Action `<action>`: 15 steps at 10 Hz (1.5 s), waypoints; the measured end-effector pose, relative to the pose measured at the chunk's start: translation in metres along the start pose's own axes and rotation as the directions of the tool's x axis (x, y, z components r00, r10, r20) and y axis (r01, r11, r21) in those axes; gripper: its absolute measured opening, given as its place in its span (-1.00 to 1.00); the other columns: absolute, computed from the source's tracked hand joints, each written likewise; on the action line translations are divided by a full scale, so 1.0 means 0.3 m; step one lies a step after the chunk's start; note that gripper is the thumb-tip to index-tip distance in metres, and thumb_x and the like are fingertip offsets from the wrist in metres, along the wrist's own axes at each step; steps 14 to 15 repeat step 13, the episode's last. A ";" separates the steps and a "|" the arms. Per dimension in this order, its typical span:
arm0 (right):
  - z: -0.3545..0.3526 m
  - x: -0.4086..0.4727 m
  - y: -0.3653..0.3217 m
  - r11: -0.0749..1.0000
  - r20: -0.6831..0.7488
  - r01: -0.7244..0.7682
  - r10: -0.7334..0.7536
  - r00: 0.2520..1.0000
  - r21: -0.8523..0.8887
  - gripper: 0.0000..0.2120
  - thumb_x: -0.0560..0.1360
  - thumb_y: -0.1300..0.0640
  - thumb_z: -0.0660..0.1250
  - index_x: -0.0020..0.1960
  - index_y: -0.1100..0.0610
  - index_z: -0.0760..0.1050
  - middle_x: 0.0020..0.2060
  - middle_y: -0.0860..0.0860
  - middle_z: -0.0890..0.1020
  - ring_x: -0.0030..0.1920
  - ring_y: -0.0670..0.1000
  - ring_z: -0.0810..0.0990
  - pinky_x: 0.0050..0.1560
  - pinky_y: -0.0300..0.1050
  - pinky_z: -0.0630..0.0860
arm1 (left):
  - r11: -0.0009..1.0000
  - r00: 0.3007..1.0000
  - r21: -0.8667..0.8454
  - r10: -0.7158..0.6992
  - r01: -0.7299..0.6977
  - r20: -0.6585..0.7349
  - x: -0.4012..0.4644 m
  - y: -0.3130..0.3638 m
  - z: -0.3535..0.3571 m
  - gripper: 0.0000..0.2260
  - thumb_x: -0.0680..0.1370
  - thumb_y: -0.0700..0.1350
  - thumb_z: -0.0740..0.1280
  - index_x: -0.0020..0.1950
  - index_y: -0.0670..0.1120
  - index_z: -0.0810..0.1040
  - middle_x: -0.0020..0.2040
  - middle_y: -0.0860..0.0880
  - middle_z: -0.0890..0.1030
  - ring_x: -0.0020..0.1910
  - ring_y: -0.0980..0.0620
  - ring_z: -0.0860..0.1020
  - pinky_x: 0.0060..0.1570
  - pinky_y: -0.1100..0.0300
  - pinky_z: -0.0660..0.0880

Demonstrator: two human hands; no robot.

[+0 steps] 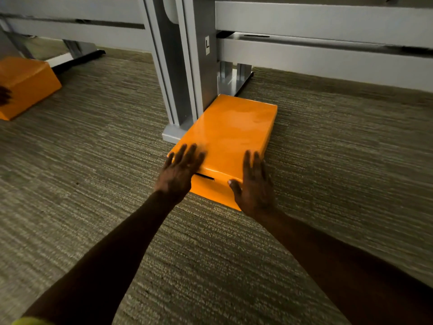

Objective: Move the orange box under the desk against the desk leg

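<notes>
A glossy orange box lies flat on the carpet, its left long side touching the grey metal desk leg and its foot plate. A dark slot shows in the box's near end. My left hand rests flat on the near left corner of the box, fingers spread. My right hand lies flat against the near right corner, fingers straight and thumb on the near end face. Neither hand grips the box.
A second orange box sits on the carpet at the far left beside another desk foot. Grey horizontal desk rails run across the top. Striped carpet covers the floor around me.
</notes>
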State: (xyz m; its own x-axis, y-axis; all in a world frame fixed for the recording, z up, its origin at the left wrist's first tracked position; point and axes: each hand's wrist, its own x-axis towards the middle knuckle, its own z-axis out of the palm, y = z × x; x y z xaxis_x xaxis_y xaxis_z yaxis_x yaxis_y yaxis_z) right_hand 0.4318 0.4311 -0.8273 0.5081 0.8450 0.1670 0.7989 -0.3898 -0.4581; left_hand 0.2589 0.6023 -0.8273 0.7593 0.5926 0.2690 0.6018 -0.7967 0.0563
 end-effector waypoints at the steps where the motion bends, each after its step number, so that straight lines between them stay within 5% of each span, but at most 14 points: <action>1: 0.004 -0.002 0.025 0.942 0.100 0.240 -0.222 0.970 -0.237 -0.37 0.68 -0.08 0.14 0.67 -0.07 -0.03 0.67 0.05 -0.01 0.64 0.27 -0.09 0.52 0.33 0.18 | 0.999 0.998 -0.024 0.024 -0.022 0.061 -0.015 0.010 0.002 -0.26 0.61 -0.35 0.14 0.67 0.12 -0.09 0.69 -0.04 0.01 0.67 -0.12 -0.04 0.62 -0.12 -0.04; 6: -0.003 0.116 0.045 0.966 0.188 0.130 -0.089 0.978 -0.225 -0.39 0.69 0.01 0.16 0.66 -0.16 -0.03 0.68 -0.01 -0.07 0.65 0.25 -0.18 0.54 0.33 0.17 | 0.999 0.973 0.029 -0.023 0.017 0.232 0.117 0.024 -0.022 -0.35 0.68 -0.26 0.11 0.67 0.15 -0.08 0.69 -0.11 0.04 0.66 -0.21 0.01 0.59 -0.18 0.11; 8: 0.010 -0.001 0.014 0.922 0.058 0.192 -0.184 0.981 -0.336 -0.03 0.50 -0.11 0.40 0.68 0.04 -0.14 0.66 0.20 -0.16 0.63 0.30 -0.21 0.54 0.39 -0.01 | 0.992 0.999 0.122 -0.045 0.040 0.031 0.017 0.078 -0.014 -0.38 0.68 -0.03 0.13 0.69 0.04 -0.06 0.68 -0.15 0.06 0.66 -0.23 0.00 0.60 -0.21 -0.05; 10: 0.035 -0.037 0.005 0.918 0.219 0.168 -0.092 0.971 -0.359 0.15 0.44 -0.26 0.41 0.64 0.00 -0.36 0.64 0.09 -0.33 0.62 0.25 -0.35 0.57 0.39 -0.05 | 0.994 0.981 0.088 -0.085 0.071 0.172 -0.047 0.082 0.019 -0.07 0.56 -0.04 0.35 0.65 0.12 -0.30 0.69 -0.03 -0.19 0.67 -0.13 -0.15 0.60 -0.27 -0.03; 13: 0.061 -0.148 -0.031 0.915 0.158 0.323 -0.291 0.944 -0.243 0.02 0.48 -0.40 0.20 0.68 0.07 -0.20 0.66 0.15 -0.20 0.64 0.27 -0.22 0.52 0.44 -0.01 | 0.994 0.987 0.044 -0.108 0.103 0.116 -0.181 0.105 0.004 -0.15 0.58 0.33 0.17 0.67 0.06 -0.26 0.69 -0.12 -0.14 0.67 -0.20 -0.13 0.59 -0.29 -0.02; 15: 0.061 -0.148 -0.031 0.915 0.158 0.323 -0.291 0.944 -0.243 0.02 0.48 -0.40 0.20 0.68 0.07 -0.20 0.66 0.15 -0.20 0.64 0.27 -0.22 0.52 0.44 -0.01 | 0.994 0.987 0.044 -0.108 0.103 0.116 -0.181 0.105 0.004 -0.15 0.58 0.33 0.17 0.67 0.06 -0.26 0.69 -0.12 -0.14 0.67 -0.20 -0.13 0.59 -0.29 -0.02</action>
